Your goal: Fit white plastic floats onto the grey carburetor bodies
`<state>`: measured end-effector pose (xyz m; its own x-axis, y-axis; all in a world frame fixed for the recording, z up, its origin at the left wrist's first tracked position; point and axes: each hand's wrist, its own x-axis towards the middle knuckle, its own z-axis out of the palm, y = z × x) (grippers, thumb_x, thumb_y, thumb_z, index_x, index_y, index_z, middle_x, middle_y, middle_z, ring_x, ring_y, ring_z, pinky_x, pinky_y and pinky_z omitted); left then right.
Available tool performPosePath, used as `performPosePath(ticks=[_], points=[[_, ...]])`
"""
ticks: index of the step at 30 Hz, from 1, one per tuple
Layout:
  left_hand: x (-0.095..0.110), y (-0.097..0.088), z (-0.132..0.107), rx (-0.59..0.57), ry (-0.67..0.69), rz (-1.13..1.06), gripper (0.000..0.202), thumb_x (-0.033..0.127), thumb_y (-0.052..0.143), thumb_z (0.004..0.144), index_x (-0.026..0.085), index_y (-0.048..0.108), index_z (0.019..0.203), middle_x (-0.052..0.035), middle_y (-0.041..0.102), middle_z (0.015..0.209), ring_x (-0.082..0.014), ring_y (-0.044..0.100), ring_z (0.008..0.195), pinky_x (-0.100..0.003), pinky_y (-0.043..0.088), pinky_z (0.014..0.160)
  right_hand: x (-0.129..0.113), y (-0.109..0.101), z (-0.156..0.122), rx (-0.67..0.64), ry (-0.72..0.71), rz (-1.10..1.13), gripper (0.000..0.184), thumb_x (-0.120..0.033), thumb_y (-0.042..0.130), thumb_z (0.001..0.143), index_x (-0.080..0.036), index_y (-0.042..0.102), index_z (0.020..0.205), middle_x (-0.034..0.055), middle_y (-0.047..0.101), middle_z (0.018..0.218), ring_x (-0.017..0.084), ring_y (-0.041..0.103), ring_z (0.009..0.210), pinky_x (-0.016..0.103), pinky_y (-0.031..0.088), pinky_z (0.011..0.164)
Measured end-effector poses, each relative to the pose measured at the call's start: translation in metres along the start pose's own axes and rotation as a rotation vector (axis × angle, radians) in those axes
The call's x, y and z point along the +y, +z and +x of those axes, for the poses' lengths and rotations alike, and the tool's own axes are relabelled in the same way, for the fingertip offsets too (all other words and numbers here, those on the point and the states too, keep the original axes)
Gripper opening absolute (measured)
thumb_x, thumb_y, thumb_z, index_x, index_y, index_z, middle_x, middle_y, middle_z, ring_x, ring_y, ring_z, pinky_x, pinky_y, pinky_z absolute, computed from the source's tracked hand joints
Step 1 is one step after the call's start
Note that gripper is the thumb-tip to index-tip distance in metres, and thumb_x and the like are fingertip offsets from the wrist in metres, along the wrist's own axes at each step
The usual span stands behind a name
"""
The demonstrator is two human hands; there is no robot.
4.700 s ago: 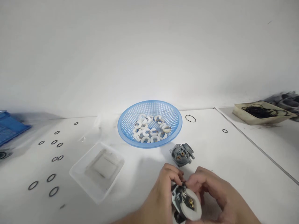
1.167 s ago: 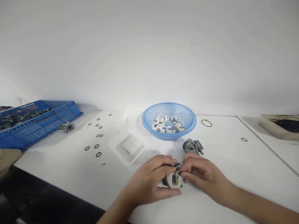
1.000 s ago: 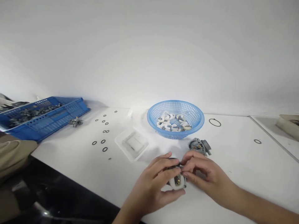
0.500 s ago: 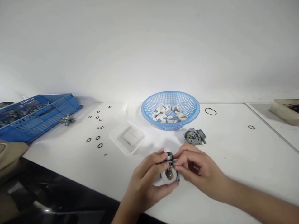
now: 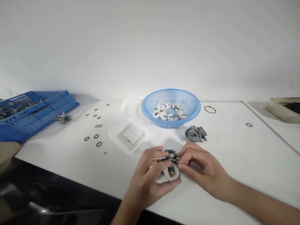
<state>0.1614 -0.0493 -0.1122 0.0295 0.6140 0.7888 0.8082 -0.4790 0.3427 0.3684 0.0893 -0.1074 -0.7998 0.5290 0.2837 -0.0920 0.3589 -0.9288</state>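
Observation:
My left hand [image 5: 147, 178] grips a grey metal carburetor body [image 5: 170, 168] with a white float on it, just above the white table [image 5: 234, 150]. My right hand [image 5: 201, 168] pinches the top of that same part, fingertips pressed together at a small pin; what they pinch is too small to name for sure. A second grey carburetor body [image 5: 195, 134] lies on the table just beyond my right hand. A blue mesh basket [image 5: 193, 109] holding several white floats stands behind it.
A clear plastic tray [image 5: 127, 136] lies left of my hands, with several black O-rings [image 5: 96, 136] beyond it. A blue crate [image 5: 35, 111] of metal parts is far left, a loose part [image 5: 62, 118] beside it. A large black ring [image 5: 210, 109] and a beige tray [image 5: 282, 109] are right.
The view has pulled back and shifted left since the oldest frame, bringing the blue crate in. My hands have stayed on the carburetor, with small finger shifts at its top.

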Motion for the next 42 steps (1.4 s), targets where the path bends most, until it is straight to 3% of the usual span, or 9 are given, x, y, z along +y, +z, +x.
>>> performPosePath(ticks=[4,6,16,27,34,42], points=[[0.002,-0.001,0.0,0.017,-0.027,0.099,0.045,0.027,0.1,0.086,0.019,0.071,0.12,-0.0069,0.067,0.106,-0.0218,0.063,0.096,-0.041,0.059,0.086,-0.003,0.001,0.0,0.011,-0.027,-0.036,0.019,-0.033,0.073,0.115,-0.026,0.078,0.098,0.0053,0.067,0.105,0.021,0.067,0.094,0.033,0.057,0.08],[0.002,-0.002,-0.001,-0.007,-0.049,0.091,0.043,0.028,0.099,0.087,0.019,0.072,0.118,-0.0056,0.064,0.103,-0.0201,0.059,0.091,-0.038,0.054,0.082,-0.004,0.002,0.0,0.024,-0.056,-0.065,0.018,-0.03,0.073,0.115,-0.026,0.077,0.099,0.0049,0.069,0.105,0.022,0.067,0.096,0.034,0.056,0.083],[0.001,-0.003,-0.003,-0.104,-0.144,-0.118,0.041,0.016,0.095,0.087,0.018,0.068,0.118,-0.0041,0.063,0.102,-0.0196,0.058,0.096,-0.034,0.053,0.085,-0.002,0.006,-0.004,0.086,-0.131,-0.135,0.015,-0.025,0.075,0.112,-0.028,0.074,0.098,0.0007,0.068,0.107,0.02,0.068,0.105,0.034,0.054,0.09],[0.005,-0.005,-0.009,0.018,-0.075,-0.037,0.043,0.017,0.098,0.088,0.015,0.074,0.123,-0.0088,0.069,0.11,-0.021,0.068,0.103,-0.036,0.065,0.087,-0.005,0.007,-0.006,0.1,-0.185,-0.193,0.013,-0.022,0.074,0.113,-0.028,0.076,0.102,-0.0002,0.068,0.098,0.019,0.067,0.089,0.036,0.053,0.078],[0.004,-0.003,-0.01,0.101,-0.016,0.019,0.043,0.02,0.103,0.082,0.013,0.076,0.114,-0.008,0.073,0.1,-0.0233,0.075,0.101,-0.041,0.071,0.087,-0.005,0.005,-0.006,0.086,-0.172,-0.198,0.013,-0.023,0.075,0.113,-0.028,0.077,0.101,-0.0001,0.068,0.096,0.019,0.067,0.089,0.036,0.054,0.078],[0.005,-0.004,-0.009,0.105,-0.012,0.054,0.044,0.026,0.105,0.079,0.013,0.077,0.111,-0.0036,0.07,0.085,-0.0227,0.078,0.091,-0.041,0.072,0.085,-0.006,0.004,-0.006,0.083,-0.15,-0.197,0.015,-0.025,0.073,0.114,-0.029,0.076,0.1,-0.0009,0.067,0.094,0.019,0.066,0.086,0.036,0.053,0.076]])
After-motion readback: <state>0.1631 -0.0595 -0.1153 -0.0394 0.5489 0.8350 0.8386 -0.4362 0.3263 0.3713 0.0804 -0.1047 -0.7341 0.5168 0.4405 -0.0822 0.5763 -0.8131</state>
